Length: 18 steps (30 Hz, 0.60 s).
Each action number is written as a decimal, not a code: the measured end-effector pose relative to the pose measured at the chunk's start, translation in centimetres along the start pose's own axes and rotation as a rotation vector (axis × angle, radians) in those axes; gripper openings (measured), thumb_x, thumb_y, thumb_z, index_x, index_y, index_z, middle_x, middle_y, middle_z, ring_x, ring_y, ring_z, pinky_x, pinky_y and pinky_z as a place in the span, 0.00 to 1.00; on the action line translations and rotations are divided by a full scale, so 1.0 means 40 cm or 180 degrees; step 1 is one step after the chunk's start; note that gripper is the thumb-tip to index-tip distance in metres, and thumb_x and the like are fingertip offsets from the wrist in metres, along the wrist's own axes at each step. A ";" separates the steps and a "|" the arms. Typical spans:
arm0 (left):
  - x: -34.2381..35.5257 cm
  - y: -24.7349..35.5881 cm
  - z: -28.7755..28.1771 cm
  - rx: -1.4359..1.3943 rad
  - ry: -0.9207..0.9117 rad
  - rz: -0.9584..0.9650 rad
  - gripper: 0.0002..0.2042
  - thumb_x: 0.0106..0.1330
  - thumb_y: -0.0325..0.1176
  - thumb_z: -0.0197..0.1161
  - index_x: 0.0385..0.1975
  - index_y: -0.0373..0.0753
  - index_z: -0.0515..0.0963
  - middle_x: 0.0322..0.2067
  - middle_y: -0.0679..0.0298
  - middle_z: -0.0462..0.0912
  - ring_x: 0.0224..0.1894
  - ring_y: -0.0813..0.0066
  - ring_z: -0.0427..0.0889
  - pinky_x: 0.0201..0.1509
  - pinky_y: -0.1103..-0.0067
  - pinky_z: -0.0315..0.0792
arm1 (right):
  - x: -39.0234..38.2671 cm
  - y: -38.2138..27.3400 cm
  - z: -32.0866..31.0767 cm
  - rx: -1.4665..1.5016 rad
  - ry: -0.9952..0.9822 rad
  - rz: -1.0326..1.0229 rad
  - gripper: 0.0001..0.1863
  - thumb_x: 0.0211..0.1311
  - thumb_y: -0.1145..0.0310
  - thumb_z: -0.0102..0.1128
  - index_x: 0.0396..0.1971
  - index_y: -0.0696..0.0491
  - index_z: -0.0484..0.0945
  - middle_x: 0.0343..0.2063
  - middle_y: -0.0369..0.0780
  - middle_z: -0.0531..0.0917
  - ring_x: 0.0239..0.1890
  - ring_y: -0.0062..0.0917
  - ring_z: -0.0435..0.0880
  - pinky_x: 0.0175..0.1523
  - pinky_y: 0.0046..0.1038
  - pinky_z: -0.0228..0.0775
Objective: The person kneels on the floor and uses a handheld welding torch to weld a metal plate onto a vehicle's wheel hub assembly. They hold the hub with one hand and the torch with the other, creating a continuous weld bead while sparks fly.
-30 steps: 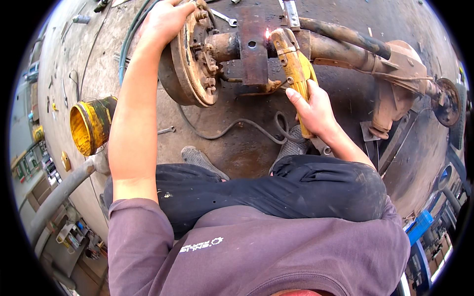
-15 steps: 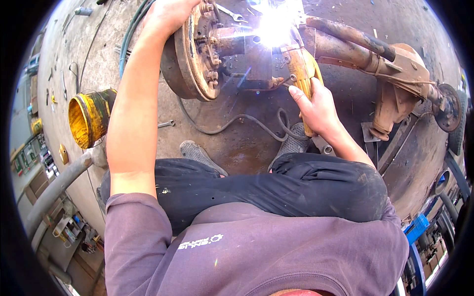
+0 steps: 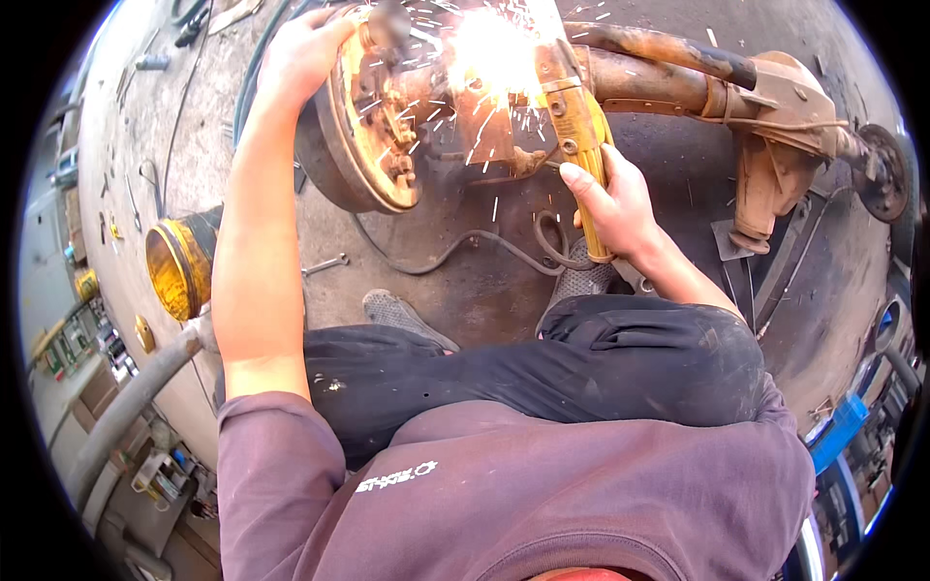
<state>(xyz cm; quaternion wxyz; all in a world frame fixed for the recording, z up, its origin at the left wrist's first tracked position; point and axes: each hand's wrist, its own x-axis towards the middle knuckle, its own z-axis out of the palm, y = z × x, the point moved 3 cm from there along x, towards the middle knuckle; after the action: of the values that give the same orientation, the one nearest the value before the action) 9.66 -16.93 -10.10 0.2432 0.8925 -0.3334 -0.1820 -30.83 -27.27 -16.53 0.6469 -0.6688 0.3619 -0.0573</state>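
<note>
My right hand (image 3: 620, 205) is wrapped round the handle of a yellow welding electrode holder (image 3: 575, 136). The holder's upper end points at a glare of light, where orange and white sparks fly off a rusty axle housing (image 3: 644, 80). The glare hides the electrode's tip and the spot it works on. My left hand (image 3: 302, 56) grips the upper rim of the rusty brake drum (image 3: 334, 160) at the axle's left end, its fingers curled over the edge. Bolts line the drum's inner face.
A dark welding cable (image 3: 455, 242) loops across the floor by my shoes (image 3: 412, 320). A spanner (image 3: 326, 263) lies near the drum. To the left are a yellow bucket (image 3: 179, 266) and a grey pipe (image 3: 131, 397). The axle's differential casing (image 3: 790, 102) lies at the right.
The blue-white arc has become an orange-white glare with a spray of sparks. The view has shifted a little; both hands keep their holds.
</note>
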 end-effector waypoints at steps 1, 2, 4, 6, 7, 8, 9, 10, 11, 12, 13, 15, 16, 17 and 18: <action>0.002 -0.018 -0.004 -0.0078 0.0005 -0.0124 0.28 0.68 0.44 0.68 0.64 0.33 0.80 0.51 0.55 0.89 0.51 0.69 0.87 0.58 0.75 0.77 | -0.006 -0.001 -0.011 0.0393 0.0013 -0.0074 0.22 0.73 0.58 0.67 0.49 0.64 0.77 0.33 0.43 0.82 0.25 0.21 0.83 0.32 0.27 0.79; 0.002 0.002 0.001 -0.0177 -0.0047 -0.0240 0.31 0.67 0.47 0.67 0.67 0.37 0.79 0.55 0.52 0.89 0.58 0.64 0.87 0.63 0.72 0.75 | -0.018 -0.001 -0.028 0.0773 0.0064 -0.0108 0.22 0.74 0.58 0.66 0.50 0.63 0.76 0.34 0.40 0.81 0.25 0.19 0.82 0.31 0.25 0.78; -0.008 0.035 0.017 -0.0600 -0.0213 -0.0364 0.28 0.70 0.41 0.69 0.64 0.28 0.79 0.49 0.57 0.89 0.48 0.74 0.86 0.55 0.78 0.78 | -0.044 0.008 -0.061 0.1481 0.0322 -0.0146 0.23 0.72 0.58 0.68 0.53 0.62 0.74 0.33 0.38 0.79 0.26 0.19 0.80 0.31 0.23 0.77; 0.002 0.021 0.013 -0.0557 -0.0369 -0.0511 0.28 0.70 0.41 0.69 0.64 0.29 0.79 0.50 0.57 0.89 0.49 0.74 0.86 0.57 0.78 0.77 | -0.060 0.050 -0.086 0.2010 0.0369 -0.0107 0.26 0.69 0.57 0.71 0.53 0.62 0.74 0.33 0.38 0.78 0.27 0.19 0.81 0.32 0.24 0.78; -0.006 0.029 0.009 -0.0508 -0.0276 -0.0491 0.29 0.69 0.42 0.69 0.65 0.29 0.78 0.53 0.55 0.88 0.52 0.72 0.85 0.60 0.77 0.75 | -0.073 0.075 -0.099 0.2028 0.0314 -0.0052 0.27 0.67 0.57 0.72 0.53 0.61 0.74 0.33 0.38 0.78 0.27 0.20 0.81 0.33 0.25 0.78; -0.014 0.038 0.007 -0.0466 -0.0184 -0.0472 0.30 0.69 0.42 0.70 0.66 0.29 0.78 0.55 0.53 0.87 0.55 0.70 0.84 0.62 0.77 0.74 | -0.087 0.099 -0.111 0.2039 0.0259 0.0003 0.28 0.65 0.57 0.74 0.53 0.61 0.73 0.33 0.38 0.79 0.27 0.20 0.81 0.33 0.25 0.79; -0.016 0.043 0.008 -0.0431 -0.0095 -0.0451 0.31 0.69 0.43 0.70 0.67 0.29 0.77 0.58 0.50 0.86 0.59 0.68 0.83 0.65 0.76 0.73 | -0.105 0.117 -0.119 0.2067 0.0271 0.0074 0.28 0.63 0.58 0.76 0.52 0.61 0.74 0.33 0.38 0.78 0.27 0.21 0.82 0.34 0.25 0.79; -0.015 0.020 -0.004 -0.0508 -0.0099 -0.0417 0.31 0.69 0.43 0.70 0.67 0.28 0.77 0.58 0.50 0.86 0.59 0.68 0.83 0.66 0.76 0.72 | -0.117 0.145 -0.122 0.2144 0.0234 0.0262 0.28 0.59 0.58 0.79 0.49 0.60 0.73 0.33 0.38 0.78 0.27 0.21 0.82 0.34 0.26 0.79; -0.012 -0.007 -0.014 -0.0575 -0.0119 -0.0387 0.31 0.69 0.42 0.70 0.67 0.28 0.77 0.58 0.51 0.85 0.59 0.68 0.83 0.67 0.76 0.72 | -0.128 0.176 -0.122 0.2208 0.0280 0.0389 0.28 0.57 0.59 0.79 0.48 0.60 0.73 0.32 0.39 0.78 0.27 0.23 0.82 0.34 0.27 0.79; -0.010 -0.031 -0.025 -0.0644 -0.0131 -0.0364 0.31 0.69 0.42 0.70 0.67 0.28 0.76 0.58 0.51 0.85 0.60 0.67 0.83 0.67 0.75 0.71 | -0.137 0.199 -0.122 0.2267 0.0314 0.0517 0.28 0.55 0.61 0.79 0.47 0.60 0.72 0.32 0.40 0.78 0.28 0.24 0.82 0.34 0.29 0.80; -0.012 -0.017 -0.017 -0.0563 -0.0133 -0.0423 0.30 0.71 0.40 0.69 0.67 0.28 0.76 0.59 0.52 0.85 0.60 0.69 0.82 0.68 0.76 0.70 | -0.153 0.219 -0.127 0.2344 0.0374 0.0691 0.27 0.54 0.63 0.80 0.46 0.59 0.73 0.31 0.40 0.78 0.28 0.25 0.82 0.35 0.28 0.80; -0.017 0.012 0.000 -0.0756 -0.0191 -0.0493 0.28 0.71 0.39 0.68 0.67 0.28 0.76 0.58 0.53 0.85 0.60 0.70 0.82 0.68 0.76 0.70 | -0.176 0.265 -0.131 0.2389 0.0562 0.0823 0.26 0.54 0.62 0.77 0.45 0.59 0.74 0.30 0.40 0.80 0.29 0.26 0.84 0.36 0.30 0.81; -0.020 0.019 0.002 -0.0854 -0.0199 -0.0546 0.28 0.72 0.38 0.68 0.67 0.28 0.76 0.58 0.54 0.85 0.60 0.71 0.82 0.68 0.76 0.70 | -0.181 0.285 -0.133 0.2408 0.0538 0.0922 0.25 0.53 0.62 0.76 0.45 0.59 0.74 0.30 0.41 0.80 0.29 0.27 0.84 0.36 0.30 0.81; -0.018 0.021 0.002 -0.0828 -0.0225 -0.0500 0.26 0.73 0.35 0.66 0.67 0.28 0.77 0.58 0.56 0.85 0.60 0.72 0.82 0.67 0.77 0.71 | -0.183 0.297 -0.133 0.2472 0.0489 0.0976 0.23 0.54 0.64 0.75 0.44 0.58 0.74 0.34 0.38 0.77 0.29 0.24 0.84 0.38 0.29 0.80; -0.016 0.015 0.000 -0.0794 -0.0207 -0.0487 0.25 0.73 0.35 0.66 0.67 0.29 0.77 0.58 0.56 0.85 0.59 0.72 0.82 0.67 0.77 0.71 | -0.186 0.306 -0.131 0.2469 0.0514 0.1054 0.24 0.54 0.64 0.75 0.45 0.59 0.75 0.34 0.38 0.77 0.30 0.25 0.85 0.38 0.30 0.81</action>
<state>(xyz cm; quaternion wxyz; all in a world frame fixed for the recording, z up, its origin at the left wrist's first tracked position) 8.91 -16.87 -9.67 0.3267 0.8718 -0.2468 -0.2688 -44.15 -26.23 -23.88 0.8205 -0.3023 0.4656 -0.1367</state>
